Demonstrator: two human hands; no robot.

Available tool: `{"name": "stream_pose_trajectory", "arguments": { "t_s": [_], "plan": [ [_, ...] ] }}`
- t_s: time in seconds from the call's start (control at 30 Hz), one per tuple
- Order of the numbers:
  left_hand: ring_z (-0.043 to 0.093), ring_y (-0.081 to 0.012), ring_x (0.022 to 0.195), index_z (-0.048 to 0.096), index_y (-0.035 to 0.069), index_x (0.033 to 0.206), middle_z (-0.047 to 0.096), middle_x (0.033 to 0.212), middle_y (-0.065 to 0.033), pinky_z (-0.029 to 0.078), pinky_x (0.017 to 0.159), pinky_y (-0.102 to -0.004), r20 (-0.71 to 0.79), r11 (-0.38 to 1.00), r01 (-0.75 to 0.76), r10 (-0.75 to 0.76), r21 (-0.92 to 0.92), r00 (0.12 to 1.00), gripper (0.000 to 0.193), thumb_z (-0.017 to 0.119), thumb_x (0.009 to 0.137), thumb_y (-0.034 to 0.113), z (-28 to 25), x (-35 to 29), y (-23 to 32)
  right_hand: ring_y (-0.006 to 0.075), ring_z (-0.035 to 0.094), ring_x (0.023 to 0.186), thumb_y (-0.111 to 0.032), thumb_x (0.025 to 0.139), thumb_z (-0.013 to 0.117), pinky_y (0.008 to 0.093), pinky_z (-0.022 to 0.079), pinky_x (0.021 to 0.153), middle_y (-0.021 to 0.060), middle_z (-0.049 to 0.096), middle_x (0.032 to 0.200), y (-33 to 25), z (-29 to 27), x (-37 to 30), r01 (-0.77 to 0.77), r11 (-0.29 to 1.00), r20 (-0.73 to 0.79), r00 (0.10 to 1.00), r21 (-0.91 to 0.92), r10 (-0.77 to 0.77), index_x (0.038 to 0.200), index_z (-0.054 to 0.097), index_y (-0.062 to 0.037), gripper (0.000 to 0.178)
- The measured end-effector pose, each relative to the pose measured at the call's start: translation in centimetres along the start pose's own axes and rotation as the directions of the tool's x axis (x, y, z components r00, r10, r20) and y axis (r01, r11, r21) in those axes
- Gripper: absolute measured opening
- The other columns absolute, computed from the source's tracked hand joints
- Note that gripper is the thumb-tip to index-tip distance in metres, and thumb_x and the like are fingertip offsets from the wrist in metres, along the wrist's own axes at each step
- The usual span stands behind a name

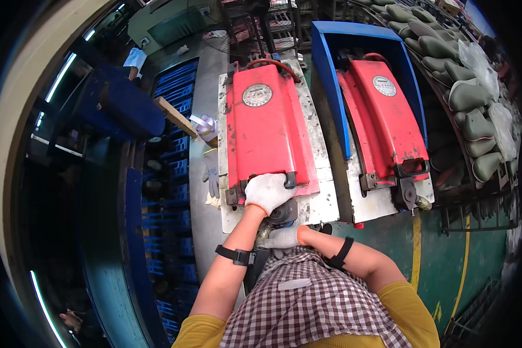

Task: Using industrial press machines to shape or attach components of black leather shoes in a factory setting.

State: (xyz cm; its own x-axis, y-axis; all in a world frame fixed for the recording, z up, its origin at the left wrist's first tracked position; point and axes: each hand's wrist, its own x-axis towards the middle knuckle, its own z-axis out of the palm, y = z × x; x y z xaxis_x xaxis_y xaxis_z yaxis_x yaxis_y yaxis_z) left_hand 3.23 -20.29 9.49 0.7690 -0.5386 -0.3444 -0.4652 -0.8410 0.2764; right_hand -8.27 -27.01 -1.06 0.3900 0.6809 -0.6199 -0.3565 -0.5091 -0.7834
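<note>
Red cover (263, 130), left of the blue hood (359, 28): judged heavy, stiff, best held by its black handle (290, 181). Your left hand (269, 192) grips that handle; whether your right hand (285, 237) is closed cannot be told.

Legible text: none. A round silver-grey label (257, 94) is located on the left red cover (261, 139), upper centre of the frame. A similar round plate (384, 86) is located on the right red cover (383, 127), upper right. Markings on both: too small to read.
</note>
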Motion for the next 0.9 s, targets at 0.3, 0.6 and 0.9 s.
{"name": "stream_pose_trajectory", "arguments": {
  "t_s": [0.3,0.6,0.9],
  "plan": [
    [0.075,-0.0340,0.084,0.074,0.012,0.090,0.075,0.085,-0.0152,0.058,0.074,-0.0477,-0.245,0.993,-0.120,0.120,0.013,0.962,0.036,0.070,0.089,0.048,-0.5,-1.0,-0.9,0.0128,0.065,0.072,-0.054,0.107,0.058,0.0287,0.052,0.064,0.0046,0.072,0.088,0.3,-2.5,-6.8,0.023,0.977,-0.176,0.984,0.212,0.015,0.129,0.066,-0.0066,0.053],
    [0.071,-0.0310,0.073,0.078,0.012,0.099,0.072,0.079,-0.0091,0.055,0.070,-0.0427,-0.721,0.924,-0.370,0.325,0.102,0.612,0.031,0.088,0.071,0.018,-12.9,-3.1,1.4,0.0220,0.069,0.102,-0.030,0.102,0.067,0.0377,0.055,0.092,0.0117,0.072,0.115,-3.6,-7.8,-7.0,0.545,0.829,-0.766,0.477,-0.128,-0.432,0.129,0.066,-0.0023,0.039],
    [0.042,-0.0446,0.151,0.064,0.006,0.145,0.053,0.157,-0.0213,0.024,0.126,-0.0602,-0.921,0.961,-0.199,0.248,0.194,0.300,0.064,0.081,0.088,0.030,-15.1,-3.1,-1.9,0.0522,0.035,0.149,-0.059,0.085,0.074,0.0622,0.027,0.122,0.0262,0.044,0.160,-6.7,-14.7,2.2,-0.385,0.797,-0.884,0.232,-0.466,-0.405,0.156,0.053,-0.0178,0.085]
  ]
}}
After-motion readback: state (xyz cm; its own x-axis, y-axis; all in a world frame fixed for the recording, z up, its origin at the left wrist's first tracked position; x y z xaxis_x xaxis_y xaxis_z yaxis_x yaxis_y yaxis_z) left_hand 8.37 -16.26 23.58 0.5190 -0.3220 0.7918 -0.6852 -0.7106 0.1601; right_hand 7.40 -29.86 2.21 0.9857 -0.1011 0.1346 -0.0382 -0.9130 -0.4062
